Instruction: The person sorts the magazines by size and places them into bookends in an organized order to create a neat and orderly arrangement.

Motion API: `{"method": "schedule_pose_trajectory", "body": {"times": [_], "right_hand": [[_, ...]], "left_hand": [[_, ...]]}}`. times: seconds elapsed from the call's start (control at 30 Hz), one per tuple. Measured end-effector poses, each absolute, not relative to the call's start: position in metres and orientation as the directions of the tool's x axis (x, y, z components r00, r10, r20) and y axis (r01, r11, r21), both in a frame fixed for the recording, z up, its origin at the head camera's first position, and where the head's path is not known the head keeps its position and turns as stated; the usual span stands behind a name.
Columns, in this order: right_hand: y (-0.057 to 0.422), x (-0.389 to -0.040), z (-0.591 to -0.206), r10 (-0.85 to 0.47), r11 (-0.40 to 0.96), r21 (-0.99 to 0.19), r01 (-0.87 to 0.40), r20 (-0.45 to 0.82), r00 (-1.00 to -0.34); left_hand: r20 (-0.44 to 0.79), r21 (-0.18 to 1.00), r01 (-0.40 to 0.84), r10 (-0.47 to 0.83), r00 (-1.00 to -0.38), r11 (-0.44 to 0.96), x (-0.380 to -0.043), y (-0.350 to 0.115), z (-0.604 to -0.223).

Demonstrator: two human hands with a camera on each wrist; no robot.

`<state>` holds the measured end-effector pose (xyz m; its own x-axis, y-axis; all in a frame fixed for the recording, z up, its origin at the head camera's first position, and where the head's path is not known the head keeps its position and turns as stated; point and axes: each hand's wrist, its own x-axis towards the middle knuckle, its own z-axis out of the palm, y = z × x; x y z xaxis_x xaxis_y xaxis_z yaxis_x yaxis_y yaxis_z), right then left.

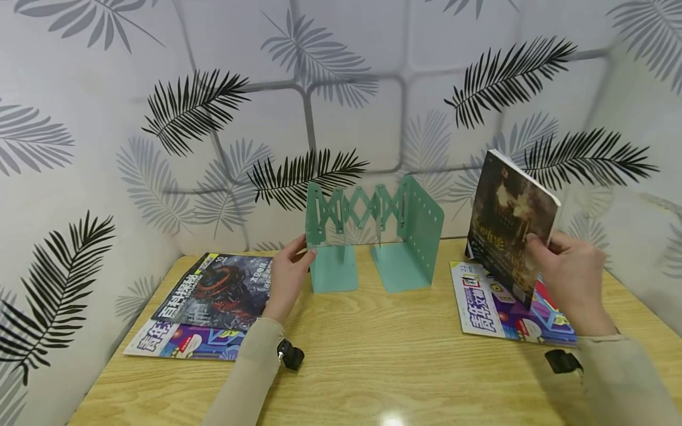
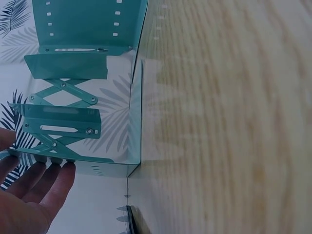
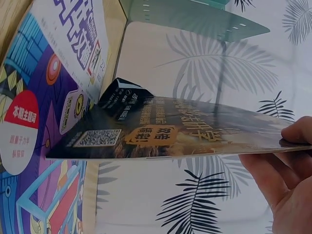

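A green expandable bookend with a crisscross metal back stands on the table near the wall. My left hand is at its left end plate, fingers along the outer face and a fingertip over the edge. My right hand pinches a dark-covered magazine by its right edge, thumb on the front cover. The magazine is tilted, its lower end just over a purple and white magazine on the table. In the right wrist view a dark lower corner flap bends away.
Left of the bookend, a black magazine with a red and orange picture overlaps another purple and white magazine. A wall with leaf patterns rises behind the wooden table.
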<state>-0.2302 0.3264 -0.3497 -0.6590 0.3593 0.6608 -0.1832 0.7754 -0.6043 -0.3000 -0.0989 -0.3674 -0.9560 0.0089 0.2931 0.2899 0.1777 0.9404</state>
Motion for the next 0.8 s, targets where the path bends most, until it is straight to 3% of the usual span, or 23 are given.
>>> {"method": "schedule_pose_trajectory", "body": {"times": [0.37,0.6,0.8], "right_hand": [[0.3229,-0.2284,-0.3496,0.397,0.741,-0.644,-0.191,0.649,-0.649],[0.3190,-0.2302,-0.3477,0.357,0.787,-0.577,-0.218,0.714,-0.603],[0.3195,-0.2283,-0.3472,0.355,0.796,-0.570,-0.201,0.709,-0.609]], "left_hand": [[0.287,0.943,0.285,0.009,-0.958,0.173,-0.3015,-0.0992,-0.3682],[0.288,0.944,0.286,0.012,-0.958,0.165,-0.3032,-0.1000,-0.3684],[0.284,0.945,0.281,0.006,-0.959,0.170,-0.3025,-0.0992,-0.3690]]}}
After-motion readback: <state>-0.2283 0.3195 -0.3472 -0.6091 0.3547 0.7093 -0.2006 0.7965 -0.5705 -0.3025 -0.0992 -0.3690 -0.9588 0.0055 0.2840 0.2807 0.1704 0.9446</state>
